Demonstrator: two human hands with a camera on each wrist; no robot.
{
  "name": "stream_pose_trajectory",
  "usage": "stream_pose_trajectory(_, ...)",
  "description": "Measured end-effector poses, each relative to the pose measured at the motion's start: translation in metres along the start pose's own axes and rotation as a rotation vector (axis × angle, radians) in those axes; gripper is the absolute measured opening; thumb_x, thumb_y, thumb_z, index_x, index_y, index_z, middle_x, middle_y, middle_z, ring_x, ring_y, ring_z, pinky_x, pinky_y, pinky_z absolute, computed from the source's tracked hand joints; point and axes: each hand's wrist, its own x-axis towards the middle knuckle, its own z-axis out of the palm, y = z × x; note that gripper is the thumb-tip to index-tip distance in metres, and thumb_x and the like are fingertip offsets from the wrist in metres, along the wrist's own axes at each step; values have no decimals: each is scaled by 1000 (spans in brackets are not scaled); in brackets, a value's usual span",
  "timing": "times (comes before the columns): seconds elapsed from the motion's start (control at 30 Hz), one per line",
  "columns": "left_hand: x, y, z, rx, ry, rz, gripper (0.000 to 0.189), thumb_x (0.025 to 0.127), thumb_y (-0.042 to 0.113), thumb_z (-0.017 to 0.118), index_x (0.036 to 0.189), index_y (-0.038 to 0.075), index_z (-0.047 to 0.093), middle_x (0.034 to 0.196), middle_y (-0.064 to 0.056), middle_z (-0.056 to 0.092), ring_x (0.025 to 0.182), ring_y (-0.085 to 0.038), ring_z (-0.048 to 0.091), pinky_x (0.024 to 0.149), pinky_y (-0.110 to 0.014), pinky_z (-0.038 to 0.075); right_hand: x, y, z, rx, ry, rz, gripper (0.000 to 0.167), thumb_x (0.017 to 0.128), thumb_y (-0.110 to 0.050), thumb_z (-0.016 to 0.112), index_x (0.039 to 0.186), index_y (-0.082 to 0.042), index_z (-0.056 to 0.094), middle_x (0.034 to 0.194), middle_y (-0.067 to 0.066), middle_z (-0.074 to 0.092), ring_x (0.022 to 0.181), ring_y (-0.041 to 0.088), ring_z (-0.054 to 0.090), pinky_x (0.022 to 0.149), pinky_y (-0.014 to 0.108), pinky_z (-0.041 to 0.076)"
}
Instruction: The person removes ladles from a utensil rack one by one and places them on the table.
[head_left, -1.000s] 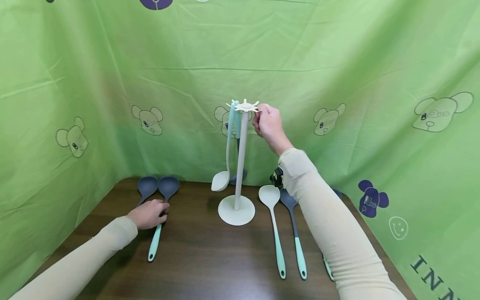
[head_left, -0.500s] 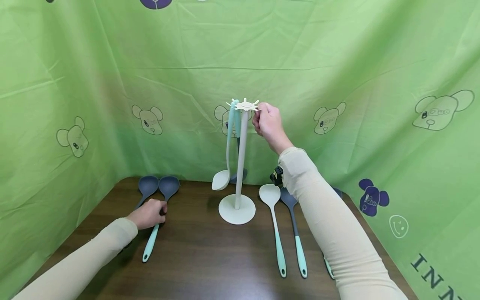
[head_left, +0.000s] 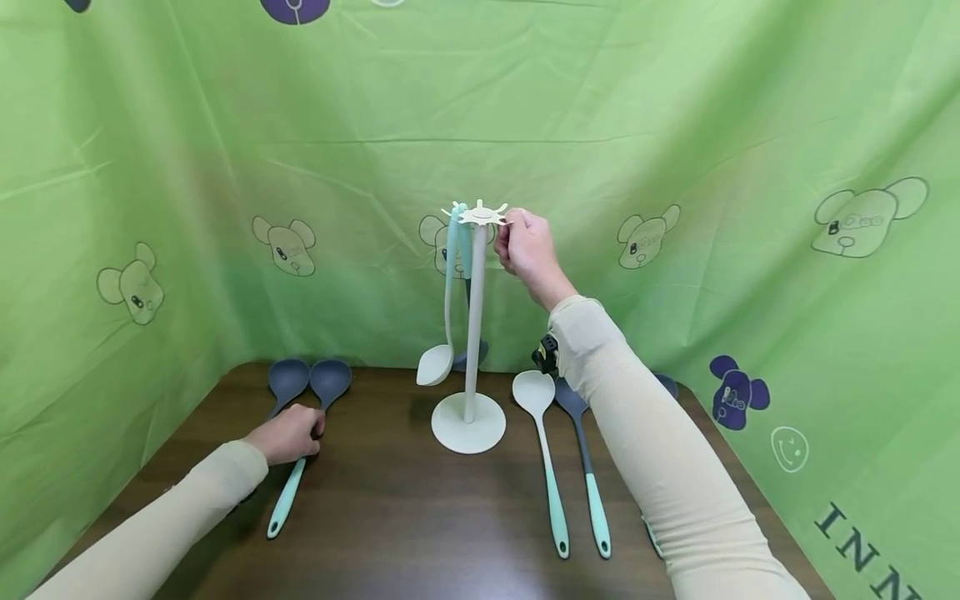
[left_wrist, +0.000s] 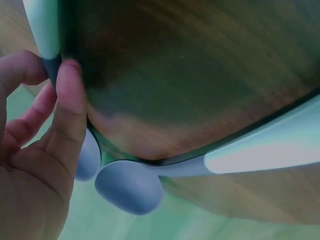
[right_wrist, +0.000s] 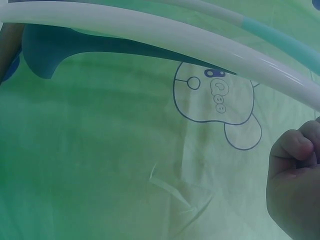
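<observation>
My left hand [head_left: 287,433] pinches the neck of a dark blue cooking spoon [head_left: 331,381] with a mint handle, low over the table at the left. In the left wrist view, my thumb and fingers [left_wrist: 71,85] meet where the dark neck joins the mint grip. A second dark spoon [left_wrist: 129,186] lies beside it, bowls side by side. At the centre stands a white utensil rack [head_left: 471,423]. My right hand [head_left: 528,250], fingers curled, grips one hook at the right of the rack's top. A white ladle [head_left: 435,365] and a dark utensil [head_left: 480,350] hang on its left side.
On the right of the brown table [head_left: 390,517] lie a white spoon [head_left: 535,392], a dark turner-like utensil [head_left: 573,400] and another mint-handled utensil [head_left: 652,537], partly hidden under my right sleeve. A green printed cloth [head_left: 360,100] encloses the back and sides.
The spoon's handle end has swung to the left, and my left hand has shifted slightly left with it. My right hand keeps its grip on the rack; the head view has shifted a little.
</observation>
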Motion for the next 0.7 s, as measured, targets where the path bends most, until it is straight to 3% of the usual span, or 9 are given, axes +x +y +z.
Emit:
stream_pose_trajectory(0.13, 0, 3, -2, 27, 4, 12, 18, 79, 6, 72, 90, 7, 57, 74, -1, 57, 62, -14, 50, 57, -31, 43, 0, 0, 1, 6, 1, 3, 35, 107, -19, 33, 78, -8, 52, 55, -1, 49, 41, 9, 35, 39, 22, 27)
stream_pose_trajectory(0.3, 5, 12, -6, 70, 81, 32, 25, 88, 12, 67, 104, 1, 51, 64, -1, 51, 51, -13, 49, 51, -30, 42, -3, -1, 2, 32, -7, -9, 35, 107, -19, 33, 83, -7, 55, 58, -1, 51, 41, 9, 35, 39, 22, 28)
stream_pose_trajectory(0.47, 17, 33, -15, 53, 105, 32, 32, 93, 14, 63, 115, -6, 53, 71, -6, 55, 53, -15, 53, 53, -32, 45, -4, -3, 4, 64, -21, -19, 33, 106, -17, 32, 86, -6, 56, 61, -1, 52, 43, 8, 37, 39, 21, 29)
stream_pose_trajectory(0.6, 30, 61, -24, 7, 150, 56, 18, 94, 15, 62, 101, -1, 58, 74, -5, 54, 58, -15, 51, 57, -32, 44, -3, -4, 3, 77, -31, -9, 32, 106, -16, 33, 84, -7, 55, 62, 0, 51, 44, 9, 38, 41, 21, 31)
stream_pose_trajectory(0.7, 42, 85, -29, -13, 242, 94, 12, 93, 16, 62, 87, 8, 56, 72, -2, 54, 60, -15, 49, 57, -32, 42, -3, -5, 1, 81, -43, -11, 33, 106, -16, 32, 83, -8, 54, 63, 1, 51, 45, 9, 39, 42, 21, 32)
